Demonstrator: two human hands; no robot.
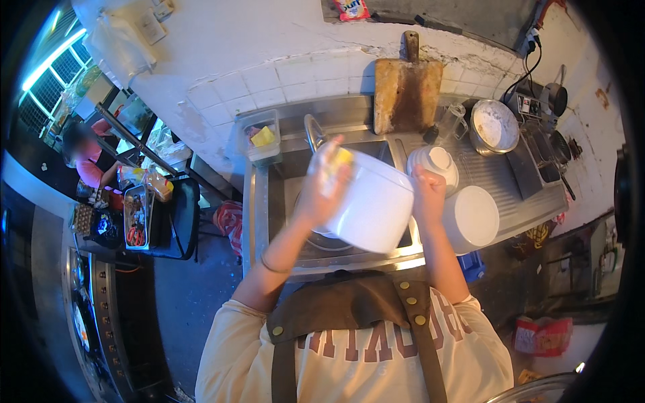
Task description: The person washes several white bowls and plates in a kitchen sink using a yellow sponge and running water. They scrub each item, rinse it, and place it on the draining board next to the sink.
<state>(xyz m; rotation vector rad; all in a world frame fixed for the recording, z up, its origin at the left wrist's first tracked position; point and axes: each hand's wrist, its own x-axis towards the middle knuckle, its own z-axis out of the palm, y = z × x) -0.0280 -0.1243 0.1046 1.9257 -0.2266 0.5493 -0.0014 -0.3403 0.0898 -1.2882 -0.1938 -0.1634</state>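
Note:
A large white plastic tub is held tilted on its side above a stainless-steel sink. My right hand grips the tub at its right end. At the other end, my left hand presses a yellow sponge against the tub, blurred by motion. Part of a round dish or lid shows in the basin under the tub; the rest is hidden. Behind the left hand rises a curved metal faucet, partly covered.
Right of the basin, the ribbed drainboard bears stacked white bowls, another white tub, a metal pot and a glass mug. A wooden board leans on the wall. A plastic container sits back left. Far left, a person works.

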